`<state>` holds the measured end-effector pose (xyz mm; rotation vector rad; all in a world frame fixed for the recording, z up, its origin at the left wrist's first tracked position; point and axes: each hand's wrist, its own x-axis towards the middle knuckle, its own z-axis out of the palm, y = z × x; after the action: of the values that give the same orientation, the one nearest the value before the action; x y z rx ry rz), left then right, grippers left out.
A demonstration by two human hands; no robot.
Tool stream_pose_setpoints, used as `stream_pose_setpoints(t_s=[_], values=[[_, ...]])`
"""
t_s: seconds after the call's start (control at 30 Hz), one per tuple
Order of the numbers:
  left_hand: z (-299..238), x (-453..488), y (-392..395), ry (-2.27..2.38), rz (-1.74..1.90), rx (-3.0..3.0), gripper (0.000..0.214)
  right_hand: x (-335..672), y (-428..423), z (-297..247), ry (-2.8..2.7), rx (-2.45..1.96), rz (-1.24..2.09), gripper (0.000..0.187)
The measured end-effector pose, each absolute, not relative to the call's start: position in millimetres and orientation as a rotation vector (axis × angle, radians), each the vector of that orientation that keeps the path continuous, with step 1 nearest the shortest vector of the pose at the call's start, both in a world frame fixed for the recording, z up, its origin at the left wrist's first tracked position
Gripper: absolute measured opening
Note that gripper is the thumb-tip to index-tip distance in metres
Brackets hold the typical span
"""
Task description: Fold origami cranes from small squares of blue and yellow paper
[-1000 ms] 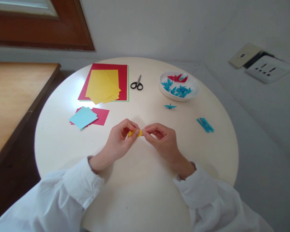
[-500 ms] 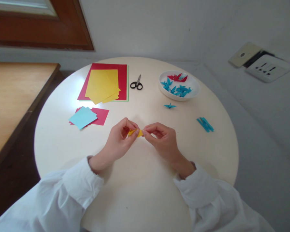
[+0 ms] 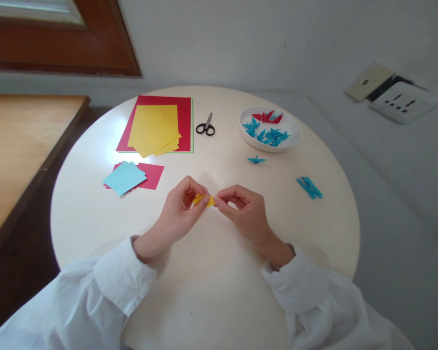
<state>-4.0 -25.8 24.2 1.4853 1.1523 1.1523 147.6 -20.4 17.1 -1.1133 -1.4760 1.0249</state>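
Observation:
A small folded piece of yellow paper (image 3: 204, 199) is pinched between both hands just above the round cream table (image 3: 204, 291). My left hand (image 3: 180, 211) grips its left end with thumb and fingers closed. My right hand (image 3: 243, 211) pinches its right end, fingers curled. Most of the paper is hidden by my fingertips. Both arms wear white sleeves.
At the back lie yellow sheets on a red sheet (image 3: 156, 127), black scissors (image 3: 206, 126) and a white dish (image 3: 290, 141) of small blue and red paper cranes. A lone blue crane (image 3: 256, 159), blue folded strips (image 3: 309, 187) and a light-blue square on red paper (image 3: 126, 177) lie nearer. A wooden surface stands left.

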Motion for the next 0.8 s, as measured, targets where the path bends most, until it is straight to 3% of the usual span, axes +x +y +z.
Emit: stream_pose_setpoints(t_s=[0.53, 0.8], values=[[22.4, -4.4, -23.8, 1.180, 1.206, 1.436, 0.016, 149.1, -15.8, 4.9, -1.414, -1.021, 1.011, 0.021], [22.0, -2.6, -24.6, 1.154, 1.190, 1.428, 0.015, 149.0, -15.8, 5.1, -1.447, -1.056, 1.012, 0.009]])
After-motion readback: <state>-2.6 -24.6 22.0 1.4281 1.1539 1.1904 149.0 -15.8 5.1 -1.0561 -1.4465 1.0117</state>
